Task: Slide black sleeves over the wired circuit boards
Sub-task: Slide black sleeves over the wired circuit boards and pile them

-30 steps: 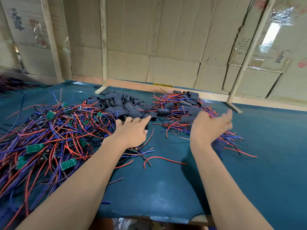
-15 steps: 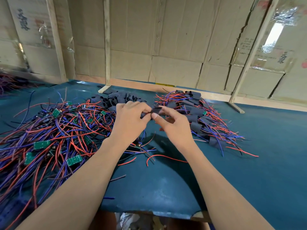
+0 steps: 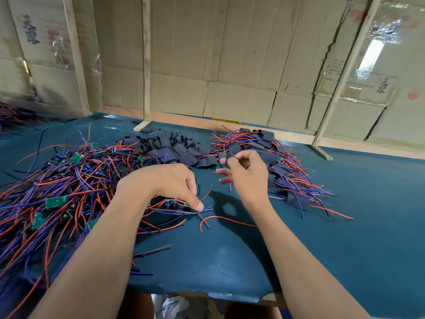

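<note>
right hand (image 3: pixel 247 173) pinches a flat black sleeve (image 3: pixel 226 155); left hand (image 3: pixel 170 180) pinches thin red and blue wires (image 3: pixel 202 211). tangled strands could snag, dragging neighbouring boards along.

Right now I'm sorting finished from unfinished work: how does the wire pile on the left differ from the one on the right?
The left pile shows bare green boards; the right pile has black sleeves over its boards, though one green board shows. The left pile is larger and sprawls toward the near edge; the right pile is smaller and sits farther back. Both hold red and blue wires.
</note>
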Demonstrator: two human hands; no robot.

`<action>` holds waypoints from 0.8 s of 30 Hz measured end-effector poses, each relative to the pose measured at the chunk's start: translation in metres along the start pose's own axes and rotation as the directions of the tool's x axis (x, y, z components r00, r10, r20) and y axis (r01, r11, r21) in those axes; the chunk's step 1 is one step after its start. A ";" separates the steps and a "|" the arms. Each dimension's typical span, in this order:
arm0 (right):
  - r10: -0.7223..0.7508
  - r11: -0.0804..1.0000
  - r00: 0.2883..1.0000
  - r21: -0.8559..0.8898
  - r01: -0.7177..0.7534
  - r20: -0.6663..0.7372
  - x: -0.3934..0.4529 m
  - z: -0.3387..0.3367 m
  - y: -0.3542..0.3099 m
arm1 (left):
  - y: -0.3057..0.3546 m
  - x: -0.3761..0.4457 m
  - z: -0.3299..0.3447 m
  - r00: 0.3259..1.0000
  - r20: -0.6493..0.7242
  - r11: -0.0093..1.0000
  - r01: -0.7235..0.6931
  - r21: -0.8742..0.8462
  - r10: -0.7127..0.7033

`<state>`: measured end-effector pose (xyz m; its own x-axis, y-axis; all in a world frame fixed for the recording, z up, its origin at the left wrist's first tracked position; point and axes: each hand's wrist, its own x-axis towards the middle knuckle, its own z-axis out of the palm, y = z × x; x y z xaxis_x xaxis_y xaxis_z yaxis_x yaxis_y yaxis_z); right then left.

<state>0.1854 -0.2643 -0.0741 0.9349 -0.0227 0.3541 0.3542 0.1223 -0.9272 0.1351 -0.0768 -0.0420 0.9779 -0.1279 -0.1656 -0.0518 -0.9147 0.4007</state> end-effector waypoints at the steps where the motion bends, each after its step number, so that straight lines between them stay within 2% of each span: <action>1: 0.002 1.000 1.000 -0.019 -0.002 0.002 0.000 0.001 0.001 | 0.002 0.001 0.001 1.000 0.000 1.000 0.003 0.028 -0.003; 4: 0.002 0.993 1.000 -0.117 -0.002 -0.004 0.000 0.000 0.004 | 0.007 0.004 0.003 0.994 -0.110 0.997 0.005 0.073 0.003; 7: 0.003 0.992 0.999 -0.129 -0.009 -0.052 0.001 -0.003 0.003 | 0.011 0.004 0.006 0.943 -0.319 0.995 -0.086 0.045 0.096; 9: 0.007 0.996 0.998 -0.089 -0.012 -0.058 0.000 -0.003 -0.001 | 0.016 0.002 0.008 0.835 -0.521 0.980 -0.199 0.018 0.179; 11: 0.011 1.000 0.999 -0.007 -0.012 -0.032 0.001 -0.004 -0.005 | 0.020 0.002 0.009 0.680 -0.692 0.941 -0.338 -0.004 0.242; 13: 0.021 0.996 1.000 0.089 -0.022 0.010 0.002 -0.005 -0.009 | 0.023 0.003 0.012 0.548 -0.790 0.892 -0.453 -0.003 0.276; 16: 0.104 0.972 0.994 0.206 -0.110 0.038 0.002 -0.004 -0.013 | 0.027 0.007 0.023 0.435 -0.854 0.852 -0.524 0.019 0.286; 18: 0.152 0.941 0.987 0.298 -0.158 0.043 0.005 -0.003 -0.015 | 0.027 0.011 0.031 0.415 -0.866 0.840 -0.543 0.009 0.278; 20: 0.180 0.910 0.979 0.362 -0.201 0.093 0.007 -0.003 -0.015 | 0.026 0.015 0.037 0.428 -0.864 0.824 -0.565 -0.026 0.267; 24: 0.105 0.917 0.954 0.344 -0.202 0.282 0.005 -0.007 -0.016 | 0.025 0.020 0.041 0.460 -0.828 0.825 -0.564 0.008 0.322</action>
<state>0.1850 -0.2735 -0.0581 0.9225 0.2709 0.2751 0.1279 0.4579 -0.8798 0.1452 -0.1181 -0.0719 0.6006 -0.0363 0.7987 -0.5962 -0.6859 0.4172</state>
